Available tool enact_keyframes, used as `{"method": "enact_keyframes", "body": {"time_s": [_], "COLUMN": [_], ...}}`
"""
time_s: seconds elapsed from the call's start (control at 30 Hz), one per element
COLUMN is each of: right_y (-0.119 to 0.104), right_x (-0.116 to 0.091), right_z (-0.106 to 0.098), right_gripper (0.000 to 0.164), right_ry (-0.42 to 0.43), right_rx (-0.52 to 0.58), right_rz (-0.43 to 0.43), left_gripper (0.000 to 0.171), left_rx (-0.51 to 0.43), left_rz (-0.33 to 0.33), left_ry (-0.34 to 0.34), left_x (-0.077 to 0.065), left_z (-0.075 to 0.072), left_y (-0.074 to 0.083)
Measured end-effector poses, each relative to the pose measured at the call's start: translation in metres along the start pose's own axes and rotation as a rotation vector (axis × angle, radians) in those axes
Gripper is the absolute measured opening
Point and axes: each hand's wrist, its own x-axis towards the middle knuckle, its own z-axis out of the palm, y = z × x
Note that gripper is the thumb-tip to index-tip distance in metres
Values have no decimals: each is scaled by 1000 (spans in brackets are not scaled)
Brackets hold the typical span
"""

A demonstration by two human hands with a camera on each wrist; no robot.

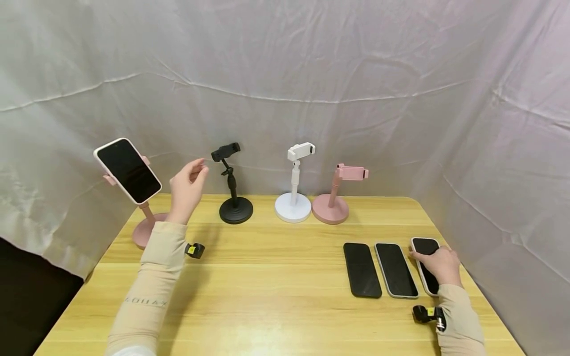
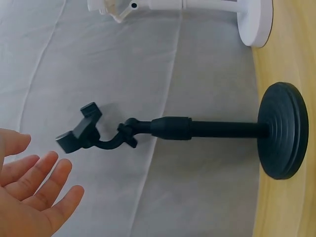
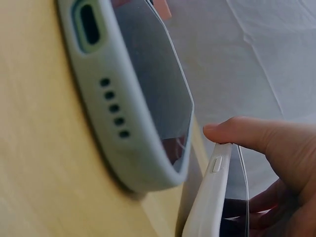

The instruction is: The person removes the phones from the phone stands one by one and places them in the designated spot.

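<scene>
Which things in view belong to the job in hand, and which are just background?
Likely the job:
right phone, gripped by right hand
middle phone, black phone, mounted phone
left pink stand, black stand, white stand, right pink stand

Likely just background:
table
curtain

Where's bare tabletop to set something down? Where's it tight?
Free: wooden tabletop between left sleeve and black phone, in front of black phone stand and white phone stand. Crowded: where right hand grips rightmost phone beside middle phone; also between white phone stand and right pink stand.

Creased grey curtain [image 1: 285,59], pale wooden table [image 1: 276,301]
</scene>
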Motion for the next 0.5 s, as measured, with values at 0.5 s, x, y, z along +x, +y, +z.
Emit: {"method": "enact_keyframes", "body": {"time_s": [0.5], "right_y": [0], "right_x": [-1], "right_z": [8], "right_gripper": [96], "right_ry": [-89], "right_rx": [75], "right_rz": [135], "left_gripper": [32], "left_rx": [47], "left_rz": [20], "left_ry": [69], "left_x": [-17], "left_z": [-36], "left_y": [0]}}
